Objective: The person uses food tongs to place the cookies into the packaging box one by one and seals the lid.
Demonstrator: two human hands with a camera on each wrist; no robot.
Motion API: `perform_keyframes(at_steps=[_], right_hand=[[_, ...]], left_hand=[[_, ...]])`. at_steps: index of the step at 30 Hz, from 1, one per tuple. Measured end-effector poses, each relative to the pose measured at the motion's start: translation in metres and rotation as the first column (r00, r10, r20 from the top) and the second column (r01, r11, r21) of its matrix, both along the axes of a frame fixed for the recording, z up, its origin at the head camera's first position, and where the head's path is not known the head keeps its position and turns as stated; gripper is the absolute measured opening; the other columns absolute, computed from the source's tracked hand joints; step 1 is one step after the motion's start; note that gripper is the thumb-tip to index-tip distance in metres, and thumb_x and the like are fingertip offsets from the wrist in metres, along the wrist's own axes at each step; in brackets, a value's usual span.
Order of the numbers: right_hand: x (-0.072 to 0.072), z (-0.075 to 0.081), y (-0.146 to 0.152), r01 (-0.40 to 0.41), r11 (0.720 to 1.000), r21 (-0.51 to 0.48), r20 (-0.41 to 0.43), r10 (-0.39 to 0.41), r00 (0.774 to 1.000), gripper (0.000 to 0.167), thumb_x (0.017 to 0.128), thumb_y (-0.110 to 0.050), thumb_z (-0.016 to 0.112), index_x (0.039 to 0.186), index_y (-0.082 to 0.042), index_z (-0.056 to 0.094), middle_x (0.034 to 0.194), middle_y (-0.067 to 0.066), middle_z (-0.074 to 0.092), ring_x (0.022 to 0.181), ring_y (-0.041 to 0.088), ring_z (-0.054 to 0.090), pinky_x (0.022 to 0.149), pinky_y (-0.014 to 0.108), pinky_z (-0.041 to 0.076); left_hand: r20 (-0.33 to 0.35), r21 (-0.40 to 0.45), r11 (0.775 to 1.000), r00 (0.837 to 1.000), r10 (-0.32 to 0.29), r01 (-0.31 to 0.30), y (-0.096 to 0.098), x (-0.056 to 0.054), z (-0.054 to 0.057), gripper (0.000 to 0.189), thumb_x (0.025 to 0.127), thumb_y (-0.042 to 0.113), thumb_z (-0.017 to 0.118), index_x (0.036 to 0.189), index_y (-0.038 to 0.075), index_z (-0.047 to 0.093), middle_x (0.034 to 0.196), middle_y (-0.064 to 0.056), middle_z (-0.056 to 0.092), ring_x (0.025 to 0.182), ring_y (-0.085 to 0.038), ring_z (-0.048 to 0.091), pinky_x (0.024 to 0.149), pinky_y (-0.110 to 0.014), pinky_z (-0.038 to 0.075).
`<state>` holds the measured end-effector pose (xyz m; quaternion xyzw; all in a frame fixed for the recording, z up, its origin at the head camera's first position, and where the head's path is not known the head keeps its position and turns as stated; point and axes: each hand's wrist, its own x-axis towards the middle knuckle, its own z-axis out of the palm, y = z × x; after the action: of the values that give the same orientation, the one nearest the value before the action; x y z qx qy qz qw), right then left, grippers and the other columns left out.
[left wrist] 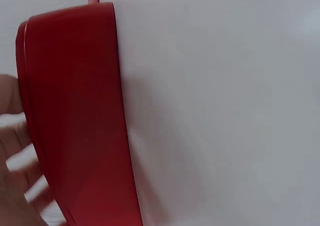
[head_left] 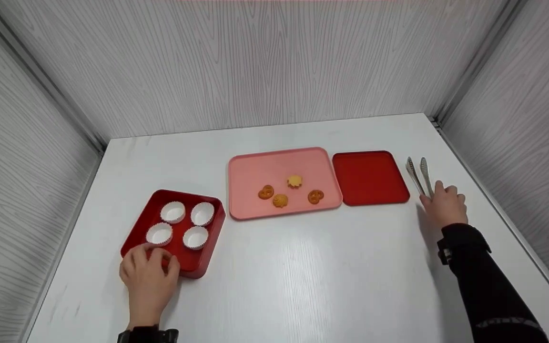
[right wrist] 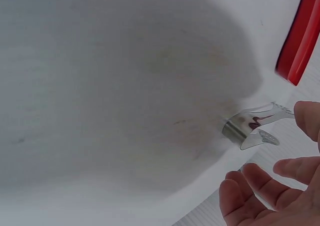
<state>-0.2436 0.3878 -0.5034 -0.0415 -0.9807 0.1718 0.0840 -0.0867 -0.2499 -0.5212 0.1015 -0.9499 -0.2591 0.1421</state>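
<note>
At the lower left, my left hand rests at the near rim of a deep red box, its fingers loosely bent over the edge. Four white paper baking cups sit inside the box. The left wrist view has the box's outer wall, with the fingertips partly hidden behind its rim. On the far right, my right hand is over the bent end of metal tongs, which lie on the table. The right wrist view has the thumb and fingers spread around the tongs.
In the middle, a pink tray carries two small pretzels and two yellowish cookie-like pieces. Beside it, a flat red tray stands close to the tongs. Wood-grained panels rise behind and at both sides of the white table.
</note>
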Motion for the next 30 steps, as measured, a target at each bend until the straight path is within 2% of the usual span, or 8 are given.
perform_keyframes(at_steps=[3,7,11,14,16,19,24,30], right_hand=[[-0.005,-0.003,0.004,-0.006,1.0,-0.008,0.014,0.006,1.0,0.043,0.102,-0.022,0.057,0.117,0.017,0.044,0.108,0.047,0.047,0.093,0.066,0.048,0.072,0.07,0.044],[-0.011,-0.007,0.01,-0.019,1.0,-0.018,0.071,0.021,0.997,0.043,0.102,-0.021,0.056,0.116,0.018,0.044,0.104,0.046,0.047,0.09,0.065,0.05,0.072,0.068,0.045],[-0.013,-0.01,0.012,-0.026,1.0,-0.013,0.115,0.028,0.993,0.04,0.103,-0.019,0.056,0.112,0.019,0.045,0.099,0.043,0.048,0.084,0.062,0.055,0.067,0.064,0.047],[-0.014,-0.01,0.01,-0.031,1.0,-0.005,0.122,0.031,0.992,0.036,0.103,-0.016,0.055,0.11,0.019,0.046,0.096,0.041,0.049,0.077,0.059,0.058,0.061,0.062,0.048],[-0.015,-0.01,0.009,-0.028,1.0,-0.008,0.127,0.029,0.991,0.035,0.103,-0.015,0.055,0.11,0.018,0.046,0.095,0.04,0.05,0.075,0.057,0.059,0.059,0.06,0.048],[-0.018,-0.01,0.01,-0.021,1.0,-0.015,0.138,0.023,0.99,0.037,0.103,-0.016,0.055,0.111,0.018,0.045,0.097,0.04,0.05,0.074,0.056,0.059,0.058,0.06,0.048],[-0.023,-0.01,0.013,-0.007,1.0,-0.023,0.166,0.01,0.986,0.04,0.103,-0.019,0.054,0.112,0.018,0.043,0.101,0.042,0.048,0.073,0.057,0.059,0.056,0.059,0.049],[-0.03,-0.009,0.009,-0.018,1.0,-0.011,0.195,0.02,0.981,0.037,0.102,-0.016,0.053,0.112,0.018,0.045,0.101,0.041,0.049,0.075,0.055,0.061,0.057,0.057,0.05]], left_hand=[[0.082,0.086,0.988,0.989,0.125,-0.132,-0.002,0.002,0.002,0.045,0.091,0.016,0.065,0.129,-0.003,0.052,0.145,-0.028,0.026,0.138,-0.048,0.015,0.105,-0.072,0.021],[0.193,0.238,0.941,0.962,0.195,-0.239,-0.008,0.002,0.007,0.086,0.091,0.015,0.063,0.159,-0.003,0.012,0.156,-0.031,0.007,0.139,-0.052,0.014,0.107,-0.072,0.034],[0.271,0.408,0.859,0.94,0.208,-0.308,-0.016,-0.001,0.012,0.107,0.09,0.008,0.062,0.159,0.004,-0.021,0.163,-0.028,-0.009,0.144,-0.054,0.015,0.104,-0.07,0.042],[0.316,0.475,0.808,0.925,0.211,-0.347,-0.022,-0.001,0.015,0.109,0.092,0.005,0.059,0.158,0.009,-0.028,0.166,-0.025,-0.013,0.149,-0.052,0.013,0.106,-0.068,0.04],[0.341,0.497,0.791,0.919,0.2,-0.356,-0.025,0.0,0.016,0.108,0.093,0.004,0.057,0.157,0.011,-0.03,0.168,-0.025,-0.01,0.15,-0.051,0.013,0.108,-0.067,0.039],[0.354,0.51,0.782,0.916,0.189,-0.358,-0.029,0.001,0.017,0.103,0.095,0.005,0.052,0.157,0.011,-0.03,0.167,-0.029,0.001,0.149,-0.052,0.018,0.11,-0.067,0.037],[0.371,0.481,0.797,0.908,0.194,-0.366,-0.037,0.0,0.018,0.098,0.095,0.005,0.049,0.158,0.009,-0.027,0.16,-0.037,0.018,0.139,-0.056,0.031,0.104,-0.068,0.042],[0.381,0.443,0.813,0.9,0.211,-0.378,-0.042,0.002,0.014,0.085,0.098,0.005,0.043,0.16,0.001,-0.016,0.157,-0.04,0.024,0.136,-0.06,0.036,0.102,-0.071,0.041]])
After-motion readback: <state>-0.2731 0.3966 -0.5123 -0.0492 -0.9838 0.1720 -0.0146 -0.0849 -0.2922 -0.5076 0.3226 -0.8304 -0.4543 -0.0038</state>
